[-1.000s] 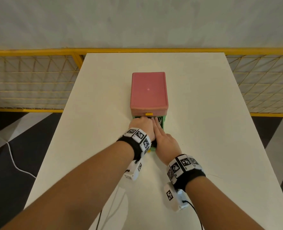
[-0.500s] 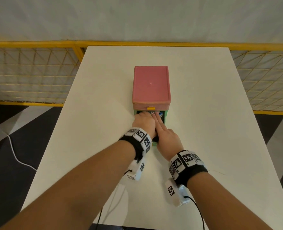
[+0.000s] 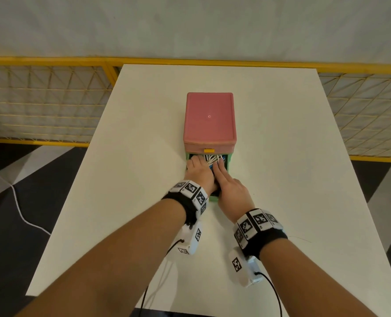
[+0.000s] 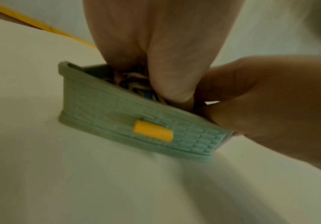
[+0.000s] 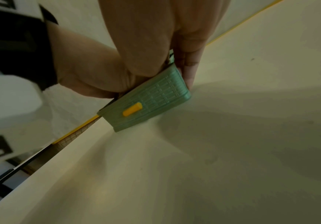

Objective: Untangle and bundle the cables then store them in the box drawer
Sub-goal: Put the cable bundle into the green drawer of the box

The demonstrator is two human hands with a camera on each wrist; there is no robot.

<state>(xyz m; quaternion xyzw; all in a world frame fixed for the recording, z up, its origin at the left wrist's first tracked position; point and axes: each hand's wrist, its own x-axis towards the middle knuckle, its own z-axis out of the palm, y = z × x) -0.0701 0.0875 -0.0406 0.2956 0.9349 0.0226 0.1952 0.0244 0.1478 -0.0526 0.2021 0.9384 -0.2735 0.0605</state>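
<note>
A pink box (image 3: pixel 209 117) stands mid-table with its green drawer (image 3: pixel 230 161) pulled out toward me. Black-and-white and blue cables (image 3: pixel 210 159) lie bundled inside it. My left hand (image 3: pixel 199 172) reaches into the drawer's left half, its fingers (image 4: pixel 155 53) pressing down on the cables (image 4: pixel 134 78). My right hand (image 3: pixel 231 191) lies over the right half, straight fingers on the cables and along the right wall, thumb (image 4: pixel 232 94) at the front corner. The drawer front (image 5: pixel 155 94) with its yellow handle (image 5: pixel 132 109) shows below both hands. Most of the cables are hidden.
The white table (image 3: pixel 281 179) is bare around the box. A yellow mesh fence (image 3: pixel 41 99) runs along its far and side edges. A white cord (image 3: pixel 18 207) trails on the dark floor at left. Thin black leads hang from my wrist cameras.
Both hands have stayed on the drawer. The fingers have drawn back a little, so more of the striped cable shows at the drawer's far end. The view has shifted slightly.
</note>
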